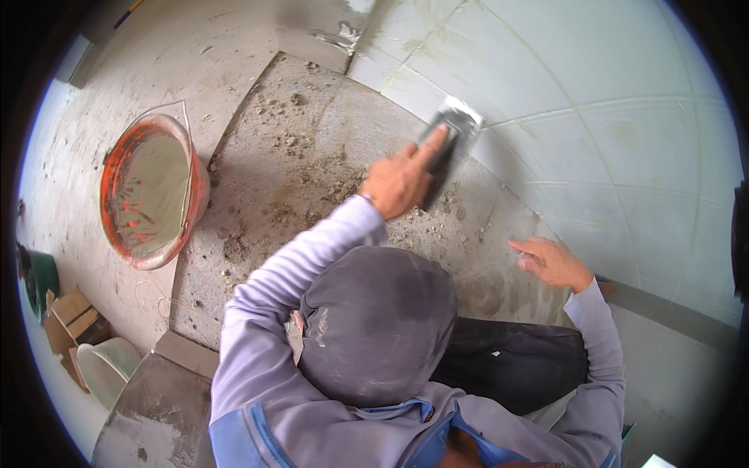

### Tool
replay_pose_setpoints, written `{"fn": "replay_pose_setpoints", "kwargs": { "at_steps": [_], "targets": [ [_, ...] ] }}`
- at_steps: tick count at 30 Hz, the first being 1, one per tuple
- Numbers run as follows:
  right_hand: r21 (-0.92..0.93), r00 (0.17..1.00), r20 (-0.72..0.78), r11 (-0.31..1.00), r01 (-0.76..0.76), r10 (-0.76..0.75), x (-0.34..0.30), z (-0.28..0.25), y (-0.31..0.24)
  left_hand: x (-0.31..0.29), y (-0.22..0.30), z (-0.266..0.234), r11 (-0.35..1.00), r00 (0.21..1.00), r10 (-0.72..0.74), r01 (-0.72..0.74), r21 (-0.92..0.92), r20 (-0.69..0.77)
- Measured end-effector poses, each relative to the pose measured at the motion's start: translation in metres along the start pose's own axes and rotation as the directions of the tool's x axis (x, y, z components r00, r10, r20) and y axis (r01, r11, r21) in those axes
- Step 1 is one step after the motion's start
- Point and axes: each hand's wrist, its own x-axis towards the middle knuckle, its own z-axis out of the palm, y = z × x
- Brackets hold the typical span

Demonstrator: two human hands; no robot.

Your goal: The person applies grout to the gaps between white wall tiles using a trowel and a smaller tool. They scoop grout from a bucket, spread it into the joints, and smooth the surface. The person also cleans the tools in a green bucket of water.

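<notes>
My left hand [399, 181] grips a dark hand float [446, 160], with the index finger stretched along its back. The float's pale, wet-looking front edge meets the foot of the tiled wall [616, 148], and motion blurs it a little. Nothing is in my right hand [551, 263], which hovers beside the lower edge of the wall with its fingers partly stretched. Pale smears run along the joints of the large light tiles. To the left stands an orange bucket [108, 199] holding a smooth, pale grey-green paste [160, 191].
Crumbs of dry mortar [292, 148] litter the rough floor [343, 109]. My bent knee [378, 320] in dark trousers fills the middle. A pale bucket [109, 370], a cardboard box [74, 324] and a green container [40, 281] stand at the lower left.
</notes>
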Motion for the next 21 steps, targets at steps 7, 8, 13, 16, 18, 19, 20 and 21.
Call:
{"fn": "replay_pose_setpoints", "kwargs": {
  "at_steps": [7, 8, 13, 16, 18, 19, 20, 21],
  "targets": [
    [-0.09, 0.997, -0.046, 0.994, 0.056, -0.061, 0.0, 0.007, 0.024, 0.021, -0.065, -0.038, 0.85, 0.917, 0.33, -0.186, 0.492, -0.224],
    [-0.075, 0.997, -0.05, 0.995, 0.063, -0.067, 0.004, 0.005, 0.02, 0.025, -0.074, -0.037, 0.815, 0.931, 0.297, -0.132, 0.564, -0.212],
    [-0.019, 0.998, -0.031, 0.999, 0.045, -0.046, 0.007, -0.009, -0.006, 0.014, -0.056, -0.051, 0.859, 0.908, 0.357, -0.227, 0.459, -0.218],
    [0.174, 0.985, -0.038, 0.969, 0.175, -0.171, 0.021, -0.008, -0.024, -0.01, -0.031, -0.041, 0.973, 0.983, 0.147, -0.164, -0.164, -0.108],
    [0.243, 0.983, 0.042, 0.956, 0.165, -0.18, 0.049, 0.003, -0.032, -0.024, -0.015, -0.026, 0.644, 0.999, 0.03, 0.004, -0.765, 0.031],
    [0.256, 0.984, 0.136, 0.964, 0.078, -0.116, 0.066, 0.006, -0.037, -0.028, -0.007, -0.02, 0.373, 0.992, 0.015, 0.113, -0.921, 0.128],
    [0.247, 0.968, 0.244, 0.969, 0.002, -0.064, 0.089, 0.008, -0.045, -0.032, -0.017, -0.006, 0.178, 0.987, 0.001, 0.156, -0.972, 0.159],
    [0.445, 0.979, 0.194, 0.895, -0.026, -0.068, 0.108, 0.019, -0.041, -0.033, -0.023, 0.008, -0.07, 0.983, 0.1, 0.163, -0.984, 0.155]
  ]
}}
